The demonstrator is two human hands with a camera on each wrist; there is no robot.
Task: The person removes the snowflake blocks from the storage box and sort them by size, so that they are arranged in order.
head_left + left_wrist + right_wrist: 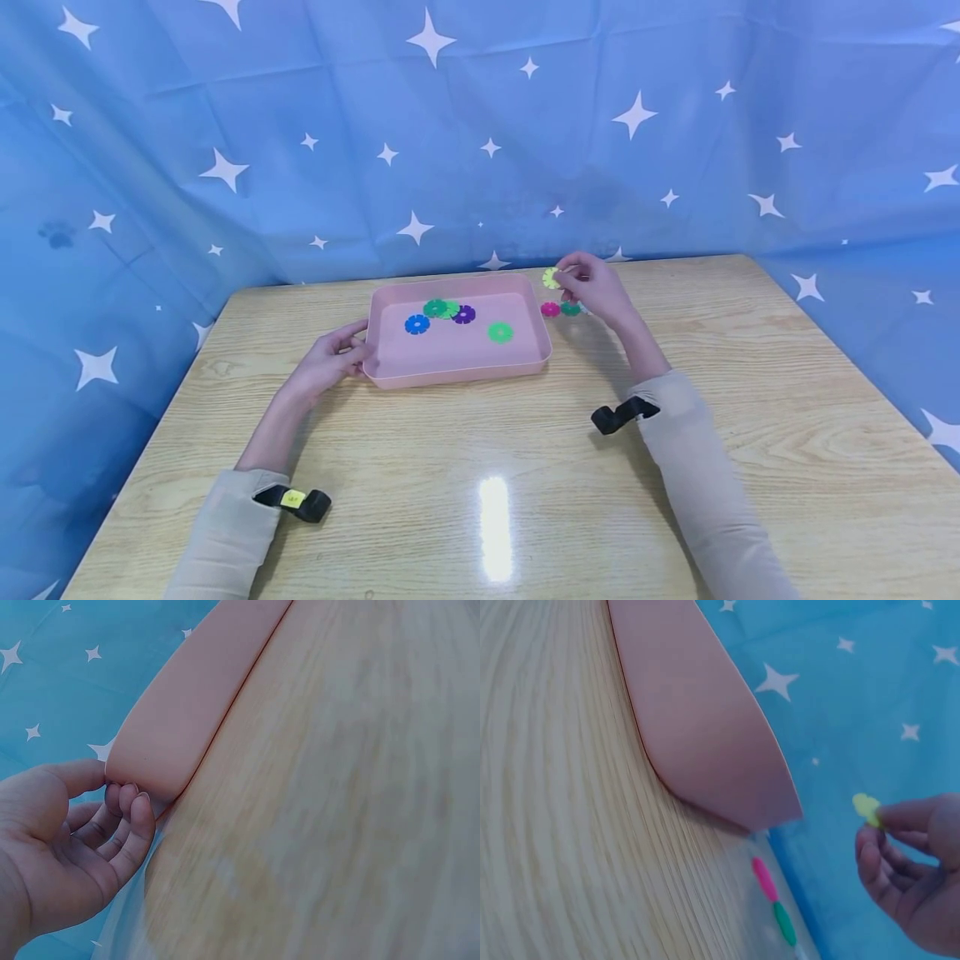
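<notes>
The yellow disc (548,283), thin, round and notched, is pinched between your right hand's (592,287) thumb and bent fingers, near the far right corner of one pink tray (435,354). Your left hand (330,360) grips the tray's left end, fingers curled. Five discs lie inside: three green (495,333), one blue (417,330), one purple (468,316). Outside, one pink disc (551,309) and one dark green disc (570,309) sit beside a mostly hidden pale piece (586,308). Your wood-grain table (420,467) meets a blue, star-patterned cloth (450,100).

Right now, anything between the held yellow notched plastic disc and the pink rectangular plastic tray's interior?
Only the right wall of the pink tray, beside the right hand. Nothing else visible intervenes. Can't tell whether the yellow disc clears that wall.
</notes>
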